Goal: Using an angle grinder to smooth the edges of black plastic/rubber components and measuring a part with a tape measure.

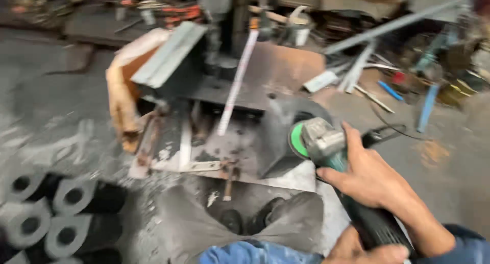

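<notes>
green-bodied angle grinder with grey metal head (pixel 326 146) | both hands gripping: right hand (pixel 375 180) wrapping neck, left hand (pixel 360 251) clasping rear handle | judging heavy, rigid, torquey; keeping clear of disc

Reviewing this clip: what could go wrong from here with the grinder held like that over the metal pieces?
1. Both hands are bare: the right hand sits just behind the angle grinder's head, near the green-backed disc, so a slip could cut it.
2. The power cord trails across cluttered floor and might snag.
3. The loose metal plates do not look clamped; they may shift or kick on contact. The left hand grips only the rear handle.
</notes>
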